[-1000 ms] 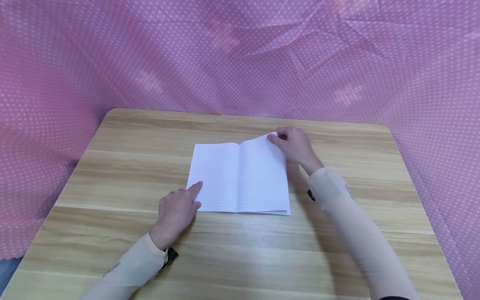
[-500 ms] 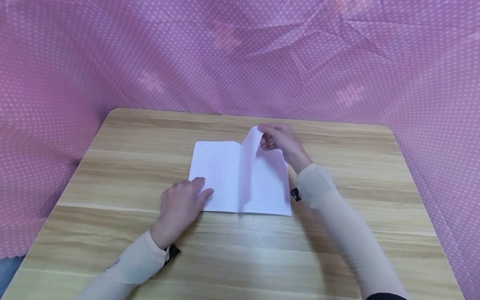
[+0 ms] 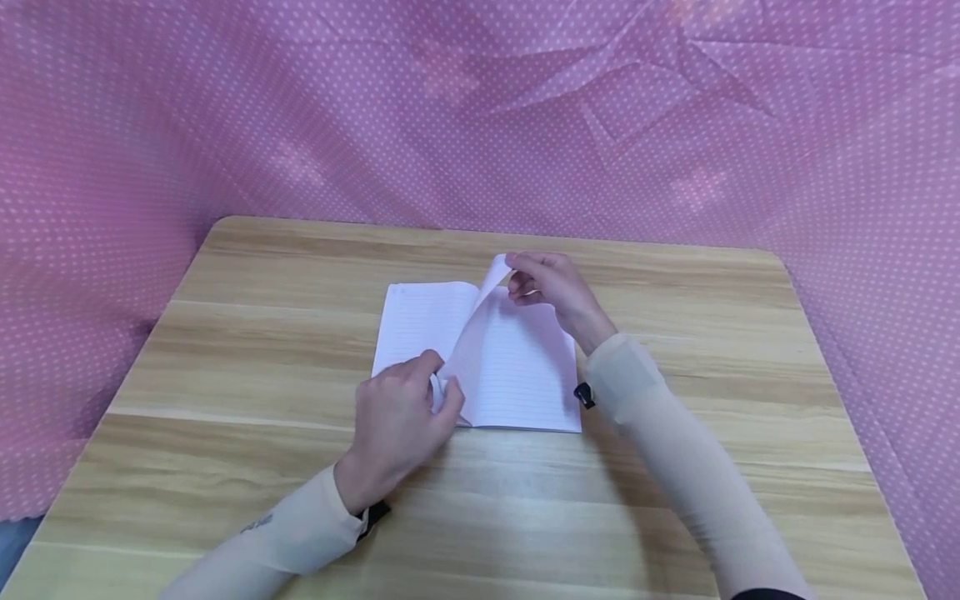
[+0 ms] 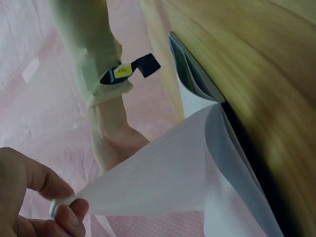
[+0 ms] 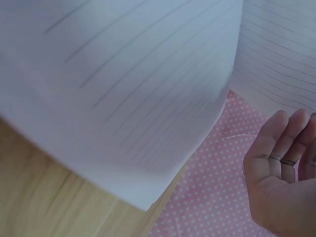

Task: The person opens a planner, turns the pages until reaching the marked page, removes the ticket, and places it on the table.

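Observation:
An open notebook (image 3: 536, 375) with lined white pages lies at the middle of the table. One page (image 3: 468, 342) stands raised along the centre fold, slanting between my two hands. My left hand (image 3: 401, 412), low over the left half, pinches the page's near corner; the left wrist view shows thumb and fingers (image 4: 71, 210) closed on the paper's tip. My right hand (image 3: 555, 287) grips the same page at its far corner, thumb and forefinger at the edge. In the right wrist view its other fingers (image 5: 269, 140) are curled.
The wooden table (image 3: 247, 367) has rounded far corners. Behind it and at both sides hangs a pink dotted cloth (image 3: 480, 125). Both forearms wear pale sleeves (image 3: 292, 529), with a black strap (image 4: 123, 71) showing at the right wrist.
My right hand has lifted the page's far corner up and left from the right half. My left hand has slid right from the left page and now pinches the near corner.

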### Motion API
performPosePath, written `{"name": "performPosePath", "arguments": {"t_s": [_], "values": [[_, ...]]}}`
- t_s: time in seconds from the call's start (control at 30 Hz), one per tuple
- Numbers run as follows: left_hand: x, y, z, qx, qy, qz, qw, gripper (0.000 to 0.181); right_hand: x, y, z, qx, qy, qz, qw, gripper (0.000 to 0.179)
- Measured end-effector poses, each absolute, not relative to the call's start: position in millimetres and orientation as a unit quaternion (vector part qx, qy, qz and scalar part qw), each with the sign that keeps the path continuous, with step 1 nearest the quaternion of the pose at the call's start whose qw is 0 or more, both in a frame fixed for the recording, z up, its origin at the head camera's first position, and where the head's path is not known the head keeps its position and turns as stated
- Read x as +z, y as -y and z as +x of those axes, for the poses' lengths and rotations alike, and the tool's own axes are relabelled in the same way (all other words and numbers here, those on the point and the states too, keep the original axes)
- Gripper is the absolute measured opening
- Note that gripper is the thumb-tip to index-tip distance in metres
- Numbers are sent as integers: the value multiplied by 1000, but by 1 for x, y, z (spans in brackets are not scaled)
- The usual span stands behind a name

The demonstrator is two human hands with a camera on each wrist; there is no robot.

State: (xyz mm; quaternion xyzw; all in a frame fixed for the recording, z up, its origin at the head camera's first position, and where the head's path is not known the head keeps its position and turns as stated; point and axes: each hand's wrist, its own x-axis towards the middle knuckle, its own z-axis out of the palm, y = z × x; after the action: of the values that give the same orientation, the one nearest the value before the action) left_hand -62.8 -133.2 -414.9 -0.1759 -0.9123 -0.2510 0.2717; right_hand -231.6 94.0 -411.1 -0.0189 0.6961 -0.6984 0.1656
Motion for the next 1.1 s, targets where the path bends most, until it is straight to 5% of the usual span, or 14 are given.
{"name": "performPosePath", "arguments": {"t_s": [0.27, 0.47, 0.87, 1.1], "values": [[-426, 154, -61, -246, 921, -124, 274, 15, -418, -111, -230, -611, -773, -70, 152, 47], [-433, 175, -57, -240, 943, -69, 219, 19, -437, -141, -233, -333, -932, -119, 80, 33], [-440, 197, -63, -168, 984, 2, -53, 34, -448, -151, -235, -166, -973, -146, 66, 29], [-440, 201, -66, -155, 984, 31, -86, 32, -452, -150, -235, -149, -975, -163, 33, 23]]}}
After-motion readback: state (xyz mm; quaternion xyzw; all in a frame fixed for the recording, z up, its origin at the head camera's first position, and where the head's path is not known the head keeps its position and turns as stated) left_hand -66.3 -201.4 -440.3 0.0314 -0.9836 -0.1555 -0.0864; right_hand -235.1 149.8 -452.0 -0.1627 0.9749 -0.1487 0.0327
